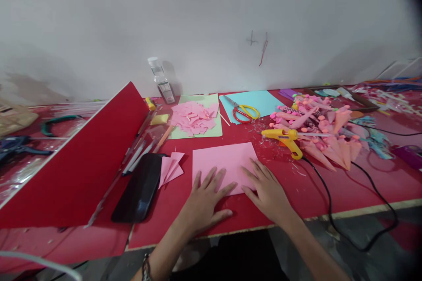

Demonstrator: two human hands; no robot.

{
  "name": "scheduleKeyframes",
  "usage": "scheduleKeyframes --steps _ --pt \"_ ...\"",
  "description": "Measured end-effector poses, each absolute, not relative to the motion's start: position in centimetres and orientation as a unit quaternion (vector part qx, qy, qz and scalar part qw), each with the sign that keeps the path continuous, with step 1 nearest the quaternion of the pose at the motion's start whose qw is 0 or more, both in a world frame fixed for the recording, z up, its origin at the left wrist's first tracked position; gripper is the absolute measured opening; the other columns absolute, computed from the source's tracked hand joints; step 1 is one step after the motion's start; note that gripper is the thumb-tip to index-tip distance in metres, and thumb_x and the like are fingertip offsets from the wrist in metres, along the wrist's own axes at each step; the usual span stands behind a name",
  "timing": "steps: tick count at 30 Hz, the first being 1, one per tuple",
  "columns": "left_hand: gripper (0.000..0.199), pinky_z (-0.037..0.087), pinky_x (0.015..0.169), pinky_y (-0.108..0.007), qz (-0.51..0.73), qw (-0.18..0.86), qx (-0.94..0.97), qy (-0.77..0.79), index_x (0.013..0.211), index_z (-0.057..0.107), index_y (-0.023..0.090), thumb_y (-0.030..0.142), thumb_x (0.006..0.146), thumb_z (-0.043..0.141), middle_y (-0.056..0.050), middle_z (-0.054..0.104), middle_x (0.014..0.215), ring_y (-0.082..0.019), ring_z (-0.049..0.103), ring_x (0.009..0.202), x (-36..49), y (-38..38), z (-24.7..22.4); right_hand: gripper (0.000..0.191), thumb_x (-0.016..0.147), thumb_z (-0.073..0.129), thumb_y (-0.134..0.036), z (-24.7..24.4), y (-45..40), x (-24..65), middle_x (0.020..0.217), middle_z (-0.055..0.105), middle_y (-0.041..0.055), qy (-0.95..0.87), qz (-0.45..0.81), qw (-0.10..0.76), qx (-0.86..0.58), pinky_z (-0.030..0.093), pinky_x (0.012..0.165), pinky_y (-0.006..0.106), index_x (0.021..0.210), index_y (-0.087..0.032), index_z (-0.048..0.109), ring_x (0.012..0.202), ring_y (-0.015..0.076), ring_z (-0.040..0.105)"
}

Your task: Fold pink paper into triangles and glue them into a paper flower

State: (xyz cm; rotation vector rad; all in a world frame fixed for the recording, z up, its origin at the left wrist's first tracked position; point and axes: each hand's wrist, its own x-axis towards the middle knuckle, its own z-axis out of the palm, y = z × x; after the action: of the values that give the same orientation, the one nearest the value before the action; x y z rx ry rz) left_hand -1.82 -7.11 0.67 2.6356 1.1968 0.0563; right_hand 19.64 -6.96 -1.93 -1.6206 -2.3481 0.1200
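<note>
A pink sheet of paper (pixel 224 158) lies flat on the red tabletop in front of me. My left hand (pixel 207 199) rests on its lower left part, fingers spread, the thumb on the table below the sheet. On the right side of the sheet lies my right hand (pixel 265 186), its fingers stretched out over the paper's edge. Neither hand grips anything. Just left of the sheet are folded pink paper pieces (pixel 171 169), touching a black phone-like slab (pixel 140 189).
Pink paper scraps (pixel 194 116) lie on a pale green sheet. Scissors (pixel 245 113) rest on blue paper (pixel 267 101). A yellow glue gun (pixel 285 139) with a black cord lies beside a heap of pink cones (pixel 339 140). A red board (pixel 82 158) leans at left; a clear bottle (pixel 163 83) stands behind.
</note>
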Motion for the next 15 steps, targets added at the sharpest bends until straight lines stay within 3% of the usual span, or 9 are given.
scheduleKeyframes --steps 15 --pt "0.076 0.007 0.096 -0.061 -0.002 0.139 0.921 0.364 0.13 0.017 0.041 0.07 0.064 0.04 -0.004 0.006 0.144 -0.036 0.005 0.128 -2.32 -6.87 0.9 0.048 0.08 0.042 -0.037 -2.11 -6.91 19.67 0.136 0.032 0.0076 -0.815 0.035 0.141 -0.561 0.031 0.095 0.042 0.126 -0.023 0.04 0.125 0.0253 0.025"
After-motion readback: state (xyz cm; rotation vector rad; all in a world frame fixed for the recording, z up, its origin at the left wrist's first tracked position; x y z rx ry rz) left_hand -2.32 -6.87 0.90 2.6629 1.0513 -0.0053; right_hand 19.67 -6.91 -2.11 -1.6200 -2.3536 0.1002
